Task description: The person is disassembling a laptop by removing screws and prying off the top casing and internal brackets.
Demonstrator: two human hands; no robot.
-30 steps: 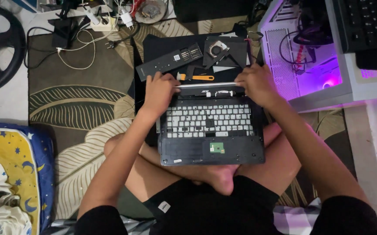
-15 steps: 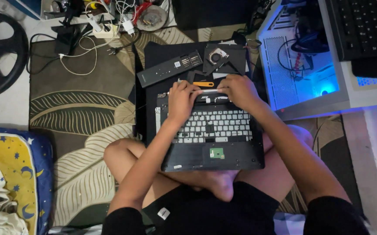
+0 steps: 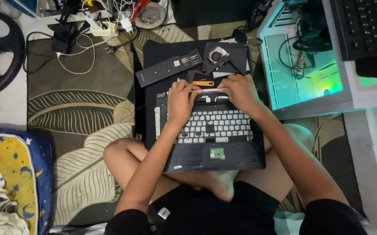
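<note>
Since the earlier frame I see both hands closer together at the far edge of the laptop base (image 3: 214, 143) on the lap: left hand (image 3: 180, 101) and right hand (image 3: 238, 92) pinching, apparently, a thin white strip (image 3: 206, 90). Just beyond the base lie an orange tool (image 3: 203, 83) and a bit case (image 3: 169, 67).

Person, lower centre of the frame: black shorts (image 3: 206, 213) bearing a small white label on the left leg. Both forearms uncovered; left hand (image 3: 181, 99) and right hand (image 3: 239, 91) ungloved. Feet unshod.

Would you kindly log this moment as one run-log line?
left hand: on laptop base | right hand: on laptop base | both grip thin white strip | orange tool beyond
</note>
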